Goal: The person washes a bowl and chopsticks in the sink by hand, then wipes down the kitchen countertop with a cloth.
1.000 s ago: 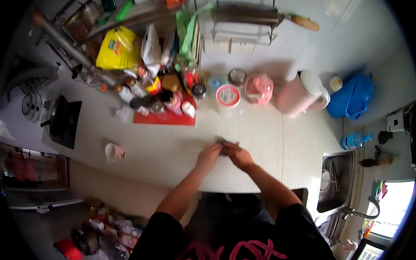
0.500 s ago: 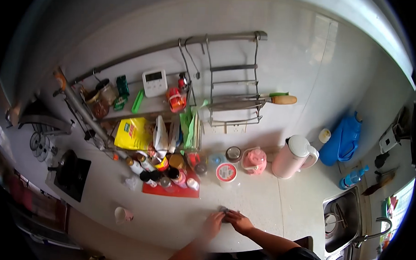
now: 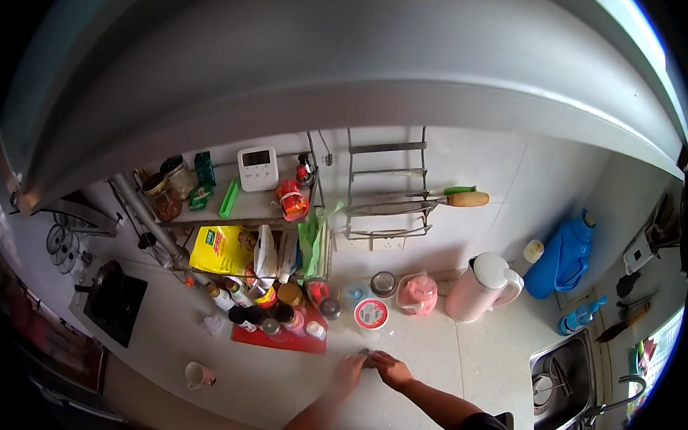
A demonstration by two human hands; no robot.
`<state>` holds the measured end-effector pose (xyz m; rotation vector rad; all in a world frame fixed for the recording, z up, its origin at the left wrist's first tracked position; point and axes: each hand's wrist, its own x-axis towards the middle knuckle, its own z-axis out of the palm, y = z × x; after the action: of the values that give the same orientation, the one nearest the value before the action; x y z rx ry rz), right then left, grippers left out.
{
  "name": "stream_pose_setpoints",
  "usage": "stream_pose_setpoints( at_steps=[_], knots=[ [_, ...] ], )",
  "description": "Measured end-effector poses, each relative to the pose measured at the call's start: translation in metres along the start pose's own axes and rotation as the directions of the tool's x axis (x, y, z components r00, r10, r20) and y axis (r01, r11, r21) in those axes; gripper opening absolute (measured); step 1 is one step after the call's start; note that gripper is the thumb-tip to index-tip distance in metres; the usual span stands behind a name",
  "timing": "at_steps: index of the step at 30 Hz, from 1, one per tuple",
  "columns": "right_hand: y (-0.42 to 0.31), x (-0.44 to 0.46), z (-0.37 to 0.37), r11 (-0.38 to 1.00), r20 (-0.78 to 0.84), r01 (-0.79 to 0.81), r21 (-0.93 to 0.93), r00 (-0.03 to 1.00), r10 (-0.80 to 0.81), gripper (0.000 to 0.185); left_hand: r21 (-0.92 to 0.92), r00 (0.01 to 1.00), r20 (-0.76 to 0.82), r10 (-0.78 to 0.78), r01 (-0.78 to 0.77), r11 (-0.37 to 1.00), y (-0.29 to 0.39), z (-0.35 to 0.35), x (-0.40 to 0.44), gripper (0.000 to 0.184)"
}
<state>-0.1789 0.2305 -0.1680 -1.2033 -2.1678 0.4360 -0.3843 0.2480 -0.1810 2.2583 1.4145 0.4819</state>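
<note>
Head view: the L hand (image 3: 348, 371) is held part-closed, fingers bent inward, its outline blurred; the R hand (image 3: 389, 368) is held right beside it, fingers curled, fingertips brought to a small grey item (image 3: 367, 353). The item is seen b/w the fingertips, low at the surface (image 3: 421, 388), nearer the person than the lidded tub (image 3: 371, 314); which hand it's gripped by can't be told.

Most of the item is covered by fingers, so its type can't be made out. The L forearm is cut off at the bottom edge. Bottles on the red board (image 3: 303, 344) are overlapped, so no firm count. Far L & R corners are lost in black.

Counted: 1 paper cup (image 3: 200, 376), 1 lidded tub, 1 pink kettle (image 3: 474, 289), 1 pink container (image 3: 418, 296), 1 blue spray btl (image 3: 579, 318), 1 digital timer (image 3: 258, 169), 1 yellow bag (image 3: 220, 248), 1 blk pan (image 3: 108, 289).
</note>
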Motion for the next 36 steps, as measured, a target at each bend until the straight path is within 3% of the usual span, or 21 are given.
stream_pose_setpoints(
  at_steps=[5,11,21,36],
  knots=[
    [0.013,0.004,0.015,0.994,0.102,-0.086,-0.073,0.99,0.093,0.045,0.159,0.988,-0.099,0.116,-0.099,0.982,-0.01,0.014,0.011,0.039],
    [0.011,0.005,0.013,0.988,0.142,-0.157,0.002,0.978,0.155,0.046,0.061,0.965,-0.183,0.187,-0.179,0.982,-0.007,0.008,0.009,0.035],
    [-0.01,-0.002,0.003,0.976,0.143,-0.199,0.083,0.972,0.186,0.038,0.024,0.983,-0.149,0.108,-0.105,0.994,0.011,-0.001,-0.006,0.033],
    [-0.023,-0.02,0.004,0.986,0.13,-0.163,0.038,0.979,0.156,0.039,-0.036,0.99,-0.133,0.055,-0.06,0.998,0.022,-0.005,-0.024,0.033]
  ],
)
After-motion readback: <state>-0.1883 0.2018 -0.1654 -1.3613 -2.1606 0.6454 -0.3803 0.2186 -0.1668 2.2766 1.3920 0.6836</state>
